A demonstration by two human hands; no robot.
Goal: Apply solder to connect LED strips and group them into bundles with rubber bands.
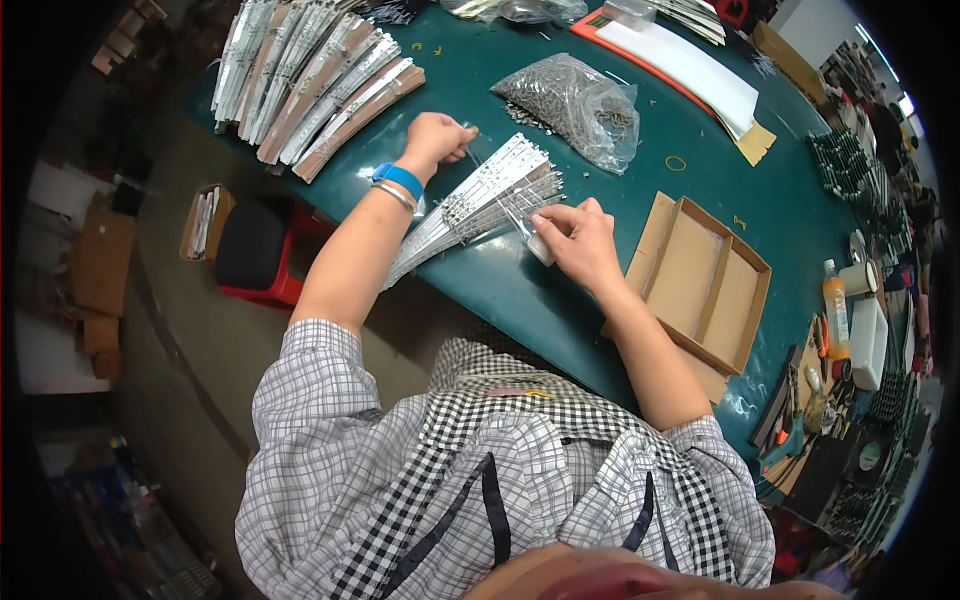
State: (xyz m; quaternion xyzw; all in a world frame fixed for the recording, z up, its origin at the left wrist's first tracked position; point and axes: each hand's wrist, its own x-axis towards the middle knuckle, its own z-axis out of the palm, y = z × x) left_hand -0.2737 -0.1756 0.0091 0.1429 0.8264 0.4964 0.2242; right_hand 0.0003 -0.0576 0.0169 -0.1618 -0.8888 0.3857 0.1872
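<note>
A fanned bundle of slim white metal strips (pixel 475 200) lies on the green table, its narrow end reaching past the near edge. Clear plastic film (pixel 515 207) stretches across the strips toward my right hand (pixel 582 242). That hand is closed on a small whitish roll (pixel 541 249), partly hidden by the fingers. Beyond the bundle's left side, my left hand (pixel 437 140) is raised with its fingers pinched. A thin clear piece shows at its fingertips, apparently the film's other end.
More strips bundled with brown cardboard (pixel 310 85) are piled at the far left. A clear bag of small metal parts (pixel 570 108) lies beyond my hands. To the right sits a divided cardboard tray (pixel 705 285); further right are tools and a bottle (pixel 836 310). A red stool (pixel 262 250) stands left.
</note>
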